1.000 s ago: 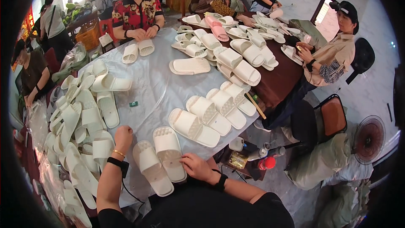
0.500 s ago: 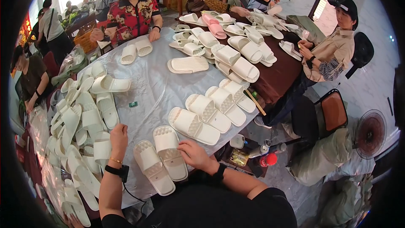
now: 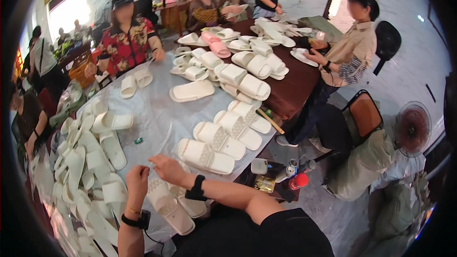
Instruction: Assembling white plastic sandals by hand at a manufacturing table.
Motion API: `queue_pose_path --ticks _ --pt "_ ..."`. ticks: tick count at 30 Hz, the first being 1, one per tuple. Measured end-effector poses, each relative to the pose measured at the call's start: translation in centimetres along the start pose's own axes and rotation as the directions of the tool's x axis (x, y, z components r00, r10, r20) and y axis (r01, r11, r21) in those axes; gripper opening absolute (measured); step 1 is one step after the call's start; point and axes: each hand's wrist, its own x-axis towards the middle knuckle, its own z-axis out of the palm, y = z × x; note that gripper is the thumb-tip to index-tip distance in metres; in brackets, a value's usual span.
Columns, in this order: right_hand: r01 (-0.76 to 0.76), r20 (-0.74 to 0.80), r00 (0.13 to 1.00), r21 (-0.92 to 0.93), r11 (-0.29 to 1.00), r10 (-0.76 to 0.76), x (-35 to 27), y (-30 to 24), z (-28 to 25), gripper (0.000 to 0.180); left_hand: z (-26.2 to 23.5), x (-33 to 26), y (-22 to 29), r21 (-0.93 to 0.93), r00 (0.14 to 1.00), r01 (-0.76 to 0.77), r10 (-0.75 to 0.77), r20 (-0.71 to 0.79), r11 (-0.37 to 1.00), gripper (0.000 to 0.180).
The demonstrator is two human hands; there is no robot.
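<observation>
My left hand [image 3: 138,179] is held above the table in a loose pinch, and whatever its fingertips hold is too small to make out. Close beside it, my right hand [image 3: 168,169] reaches leftward with thumb and fingers together, its fingertips near those of the left. Any small thing in them is hidden. Below the hands lies a pair of cream slide slippers, toe ends away from me: the left slipper [image 3: 170,207] shows fully, while the right slipper [image 3: 193,204] is partly covered by my right hand and forearm.
A heap of cream slippers [image 3: 85,162] covers the table's left side. Right of centre stands a row of slippers [image 3: 207,156], with a stack [image 3: 243,81] behind. A small green packet [image 3: 138,141] lies mid-table. Several people work around the tables. Bottles [image 3: 299,181] stand low at right.
My right hand has left the right slipper and moved up and left, close to my left hand. The view has shifted a little. The pair of slippers stays on the table.
</observation>
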Motion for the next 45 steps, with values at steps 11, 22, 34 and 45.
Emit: queue_pose_path --ticks 11,22,34,45 --pt "-0.212 -0.015 0.976 0.200 0.957 0.219 1.6 1.5 -0.4 0.014 0.5 1.7 -0.1 -0.324 0.996 0.075 -0.088 -0.025 0.943 0.025" --pt "-0.284 0.081 0.958 0.377 0.882 0.274 0.6 0.8 -0.3 0.015 3.6 3.7 -5.5 0.120 0.926 -0.200 0.147 0.347 0.972 0.043" --pt "-0.496 0.265 0.865 0.579 0.647 0.427 -0.1 1.6 -4.1 0.013 4.2 5.7 -8.6 0.579 0.952 -0.126 -0.066 0.299 0.805 0.022" --pt "-0.537 0.231 0.829 0.581 0.611 0.509 -0.5 1.7 -5.6 0.013 4.7 4.9 -9.0 0.529 0.986 -0.066 -0.028 0.167 0.846 0.010"
